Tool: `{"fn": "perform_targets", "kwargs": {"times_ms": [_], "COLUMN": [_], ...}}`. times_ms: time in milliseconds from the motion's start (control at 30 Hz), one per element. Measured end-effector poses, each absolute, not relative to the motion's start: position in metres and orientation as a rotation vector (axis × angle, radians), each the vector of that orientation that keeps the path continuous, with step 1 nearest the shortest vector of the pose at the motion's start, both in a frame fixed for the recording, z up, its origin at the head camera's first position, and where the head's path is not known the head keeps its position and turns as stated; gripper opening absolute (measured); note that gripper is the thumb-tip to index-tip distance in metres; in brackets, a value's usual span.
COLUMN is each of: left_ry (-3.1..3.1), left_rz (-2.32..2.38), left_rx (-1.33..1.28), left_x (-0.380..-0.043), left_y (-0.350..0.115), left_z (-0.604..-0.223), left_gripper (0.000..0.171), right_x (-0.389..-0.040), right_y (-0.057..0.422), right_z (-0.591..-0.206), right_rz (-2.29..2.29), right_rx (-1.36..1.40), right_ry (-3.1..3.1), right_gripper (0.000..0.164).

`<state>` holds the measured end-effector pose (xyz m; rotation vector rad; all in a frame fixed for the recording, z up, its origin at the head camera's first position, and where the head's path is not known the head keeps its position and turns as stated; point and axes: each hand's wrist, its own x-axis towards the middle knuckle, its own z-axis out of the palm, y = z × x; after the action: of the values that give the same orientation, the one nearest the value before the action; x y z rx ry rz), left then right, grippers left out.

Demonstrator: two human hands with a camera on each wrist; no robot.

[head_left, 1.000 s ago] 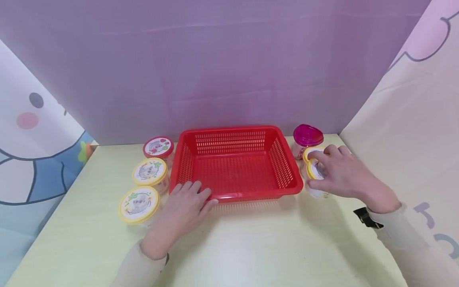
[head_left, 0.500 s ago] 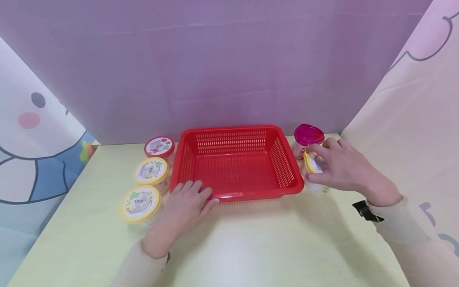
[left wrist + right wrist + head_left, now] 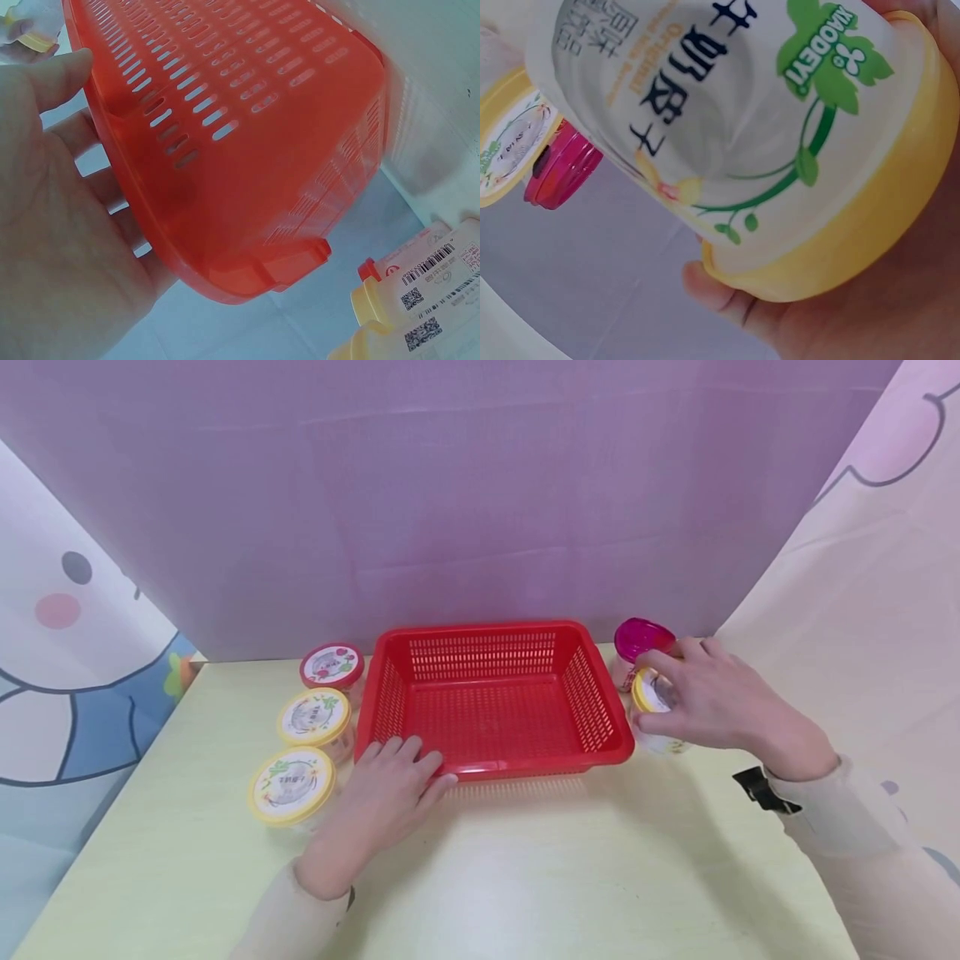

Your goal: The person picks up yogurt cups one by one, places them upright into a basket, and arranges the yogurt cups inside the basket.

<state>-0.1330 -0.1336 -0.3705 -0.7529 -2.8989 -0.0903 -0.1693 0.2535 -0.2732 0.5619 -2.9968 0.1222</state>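
My left hand (image 3: 382, 802) grips the front left rim of a red perforated plastic basket (image 3: 495, 770), fingers over the edge. In the left wrist view, the thumb lies on one side of the basket's rim and the fingers pass behind it. To the basket's right, my right hand (image 3: 716, 703) holds a clear plastic tub (image 3: 727, 112) with a yellow lid and a green leaf print. Thumb and fingers wrap its yellow lid (image 3: 840, 255). Beyond it, the right wrist view shows another yellow-lidded tub (image 3: 514, 142) and a magenta-lidded cup (image 3: 566, 165).
Left of the basket stand two yellow-lidded tubs, one nearer (image 3: 291, 787) and one farther (image 3: 315, 717), and a red-lidded tub (image 3: 332, 666) at the back. A purple cloth (image 3: 480, 510) hangs behind the table (image 3: 510, 877), with printed cloths at both sides.
My right hand and its tub have shifted slightly toward the back, so the tub overlaps the other yellow lid in the head view. My left hand and the basket stay put.
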Motion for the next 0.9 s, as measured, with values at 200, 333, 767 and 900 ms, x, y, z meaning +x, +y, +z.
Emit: {"fn": "perform_targets", "kwargs": {"times_ms": [200, 333, 767, 900], "left_ry": [-2.897, -2.905, -2.920, -2.937], "left_rz": [-0.092, -0.091, -0.086, -0.094], "left_rx": [-0.748, -0.748, -0.741, -0.732], "left_x": [-0.133, -0.134, -0.134, -0.133], "left_y": [-0.134, -0.135, -0.134, -0.133], "left_z": [-0.371, -0.371, -0.371, -0.370], "left_gripper": [0.046, 0.048, 0.047, 0.048], "right_x": [-0.172, -0.173, -0.179, -0.182], "right_y": [0.249, 0.245, 0.225, 0.219], "right_z": [-0.270, -0.268, -0.265, -0.266], "right_rz": [0.121, 0.151, 0.188, 0.214], "right_rx": [0.577, 0.595, 0.629, 0.640], "right_ry": [-2.982, -2.982, -2.980, -2.995], "right_gripper": [0.063, 0.057, 0.058, 0.063]}}
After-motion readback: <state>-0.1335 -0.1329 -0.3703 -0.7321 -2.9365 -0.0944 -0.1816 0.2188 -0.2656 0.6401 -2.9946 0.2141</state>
